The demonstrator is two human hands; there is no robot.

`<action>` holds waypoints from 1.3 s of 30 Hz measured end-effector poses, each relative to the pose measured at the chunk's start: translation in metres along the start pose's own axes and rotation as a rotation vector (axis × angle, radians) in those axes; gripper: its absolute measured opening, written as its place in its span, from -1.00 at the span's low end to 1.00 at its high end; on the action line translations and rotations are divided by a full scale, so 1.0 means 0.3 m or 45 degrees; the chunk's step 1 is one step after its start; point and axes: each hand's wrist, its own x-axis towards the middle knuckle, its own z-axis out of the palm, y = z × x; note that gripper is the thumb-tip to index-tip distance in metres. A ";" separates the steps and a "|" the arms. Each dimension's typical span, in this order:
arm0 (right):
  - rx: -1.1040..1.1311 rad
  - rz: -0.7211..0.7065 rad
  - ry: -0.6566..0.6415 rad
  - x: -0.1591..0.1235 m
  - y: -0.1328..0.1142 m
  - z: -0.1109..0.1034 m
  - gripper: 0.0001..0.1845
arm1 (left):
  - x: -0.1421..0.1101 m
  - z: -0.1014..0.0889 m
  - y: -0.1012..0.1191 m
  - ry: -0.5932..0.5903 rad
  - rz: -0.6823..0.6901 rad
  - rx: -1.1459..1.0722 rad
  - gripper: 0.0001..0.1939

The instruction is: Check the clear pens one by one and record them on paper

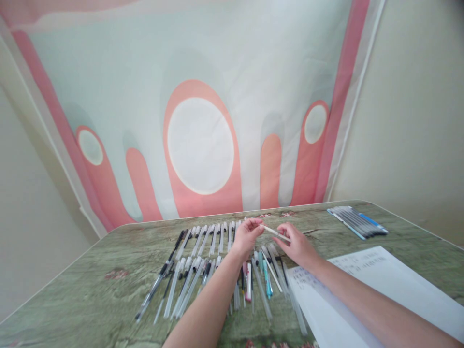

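Observation:
A thin white pen (272, 232) is held level above the table between both hands. My left hand (247, 238) pinches its left end with fingertips closed. My right hand (296, 244) grips its right end, fingers curled round it. Beneath and around the hands lie several pens (203, 261) in rows on the green table: clear-barrelled ones, some black ones at the left, a pink one (248, 285) and a teal one (267, 282).
A white sheet of paper (377, 290) with faint print lies at the right front. A bundle of dark and blue pens (357, 221) sits at the far right. A pink and pale patterned cloth (199, 121) hangs behind the table (108, 290).

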 end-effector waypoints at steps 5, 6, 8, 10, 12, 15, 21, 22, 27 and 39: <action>0.013 -0.050 0.015 -0.001 -0.002 -0.004 -0.87 | 0.001 0.002 0.009 0.008 0.008 -0.007 -0.68; -0.001 -0.049 0.002 -0.002 -0.004 -0.007 -0.86 | 0.002 0.002 0.009 0.008 0.008 -0.012 -0.68; -0.031 -0.044 -0.039 -0.003 -0.008 -0.012 -0.82 | 0.003 0.001 0.009 0.007 0.003 -0.020 -0.68; -0.033 -0.037 -0.058 -0.002 -0.011 -0.014 -0.79 | 0.002 0.001 0.008 0.009 0.002 -0.016 -0.68; -0.011 -0.018 -0.035 -0.001 -0.011 -0.012 -0.83 | 0.001 0.001 0.008 0.018 0.008 -0.012 -0.67; 0.012 -0.015 0.007 0.000 -0.008 -0.007 -0.84 | 0.000 0.002 0.009 0.019 0.008 -0.019 -0.67; 0.017 -0.056 -0.032 0.001 -0.009 -0.010 -0.83 | 0.004 0.002 0.013 0.027 0.019 -0.049 -0.68; 0.017 -0.059 -0.037 0.001 -0.010 -0.010 -0.81 | 0.004 0.001 0.013 0.028 0.019 -0.047 -0.68; 0.060 -0.039 0.044 0.006 -0.014 -0.006 -0.87 | 0.002 0.003 0.015 0.067 0.028 -0.068 -0.67; 0.000 -0.043 -0.018 -0.001 -0.013 -0.009 -0.81 | 0.002 0.008 0.021 0.099 0.022 -0.146 -0.68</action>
